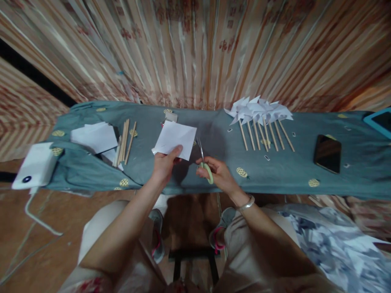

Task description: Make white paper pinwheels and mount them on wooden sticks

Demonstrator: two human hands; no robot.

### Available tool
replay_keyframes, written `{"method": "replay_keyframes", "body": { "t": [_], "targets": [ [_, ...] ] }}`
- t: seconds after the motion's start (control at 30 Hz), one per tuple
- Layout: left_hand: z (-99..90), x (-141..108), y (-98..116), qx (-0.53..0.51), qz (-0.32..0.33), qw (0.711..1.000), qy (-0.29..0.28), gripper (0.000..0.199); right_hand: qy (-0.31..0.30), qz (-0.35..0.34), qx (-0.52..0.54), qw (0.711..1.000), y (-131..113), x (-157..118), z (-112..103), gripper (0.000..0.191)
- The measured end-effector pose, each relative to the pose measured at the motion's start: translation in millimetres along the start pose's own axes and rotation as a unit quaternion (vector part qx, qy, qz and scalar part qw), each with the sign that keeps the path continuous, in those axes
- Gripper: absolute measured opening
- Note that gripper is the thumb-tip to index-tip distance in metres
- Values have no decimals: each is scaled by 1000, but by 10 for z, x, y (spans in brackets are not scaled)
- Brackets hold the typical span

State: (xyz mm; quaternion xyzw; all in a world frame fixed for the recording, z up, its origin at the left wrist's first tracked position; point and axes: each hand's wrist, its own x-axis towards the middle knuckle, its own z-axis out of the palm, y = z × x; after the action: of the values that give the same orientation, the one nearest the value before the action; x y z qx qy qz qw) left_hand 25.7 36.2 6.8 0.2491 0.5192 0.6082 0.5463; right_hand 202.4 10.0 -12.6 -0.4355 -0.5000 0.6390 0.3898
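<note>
In my left hand point(166, 165) is a white sheet of paper point(175, 137), pinched at its lower edge with the thumb on top. It is held above the cloth-covered table point(210, 122). My right hand point(218, 173) grips a pair of scissors point(206, 166) by light green handles. The blades point up and away from me, just right of the paper and apart from it. Behind the paper lies a small pale block point(171, 117), partly hidden. Thin wooden sticks point(124, 140) and a stack of white paper point(94, 136) lie to the left.
Several white paper pinwheels point(259, 110) on sticks lie at the back right. Farther right are a dark phone point(327, 154) and a blue-edged device point(380, 122). A white power bank point(33, 166) with a cable sits at the left end. A striped curtain point(195, 53) hangs behind the table.
</note>
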Motion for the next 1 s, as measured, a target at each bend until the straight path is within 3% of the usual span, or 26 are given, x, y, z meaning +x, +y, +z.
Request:
{"method": "replay_keyframes", "body": {
  "t": [0.17,0.23,1.0],
  "targets": [
    [-13,61,29,-17,19,1000,13,45,-128,74,-24,989,-43,-83,-13,49],
    [-3,55,18,-13,18,1000,9,44,-150,82,-24,985,-56,-95,-2,49],
    [37,-30,-13,24,17,999,-14,45,-138,85,41,986,-33,-57,20,49]
  ]
}}
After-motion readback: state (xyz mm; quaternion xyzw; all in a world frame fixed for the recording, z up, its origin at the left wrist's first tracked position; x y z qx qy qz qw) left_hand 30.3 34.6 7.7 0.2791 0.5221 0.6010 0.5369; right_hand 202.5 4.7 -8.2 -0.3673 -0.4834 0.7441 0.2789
